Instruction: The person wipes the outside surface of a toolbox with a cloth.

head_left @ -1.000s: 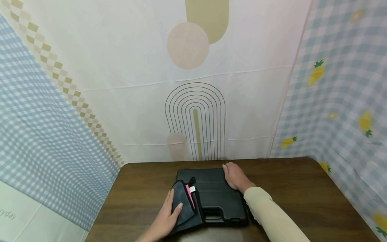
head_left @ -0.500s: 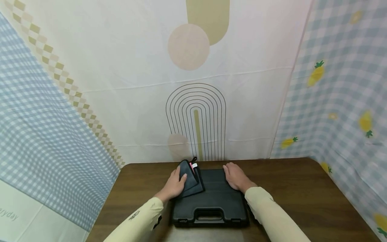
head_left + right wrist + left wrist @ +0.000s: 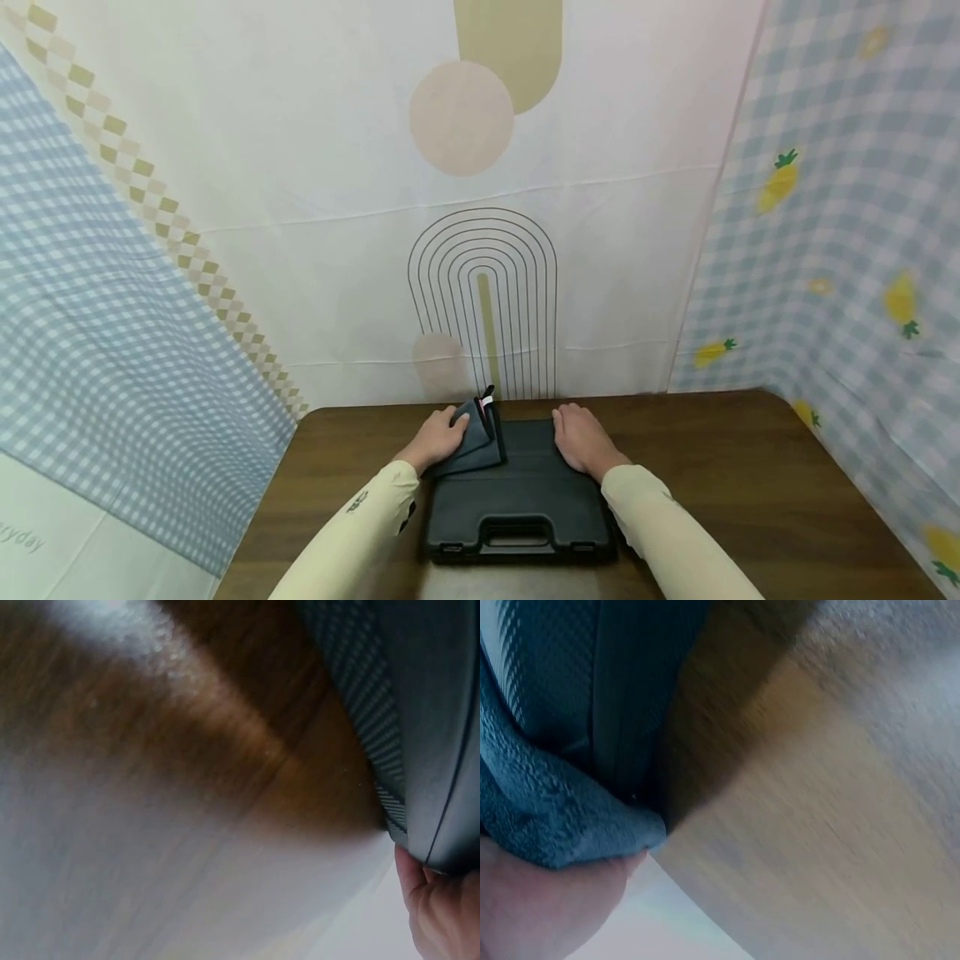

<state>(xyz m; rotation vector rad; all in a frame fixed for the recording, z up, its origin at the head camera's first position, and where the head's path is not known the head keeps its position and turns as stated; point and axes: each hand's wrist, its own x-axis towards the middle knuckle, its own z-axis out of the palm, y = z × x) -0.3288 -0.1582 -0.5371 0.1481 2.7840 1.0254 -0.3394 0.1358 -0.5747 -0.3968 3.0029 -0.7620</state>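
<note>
A black plastic carrying case [image 3: 525,493] lies flat on the table, its handle and two latches towards me. My left hand [image 3: 437,437] holds a folded dark blue-grey cloth [image 3: 474,450] over the case's far left corner. Black edging, a pink strip, a white tag and a small black loop show on the cloth. Seen from the left wrist, the fuzzy cloth [image 3: 562,814] wraps the corner beside the ribbed case side [image 3: 555,667]. At the far right corner my right hand [image 3: 585,435] grips the case edge; in the right wrist view its fingers [image 3: 446,911] bend around that corner.
The brown wooden table [image 3: 712,467] has rounded far corners. A pale patterned cloth [image 3: 337,292] hangs behind its far edge, with blue checked cloths [image 3: 97,333] at both sides. Light glares on the tabletop in the right wrist view.
My left hand has carried the cloth from the near left part of the case away from me to its far left corner. The right hand and the case have stayed in place.
</note>
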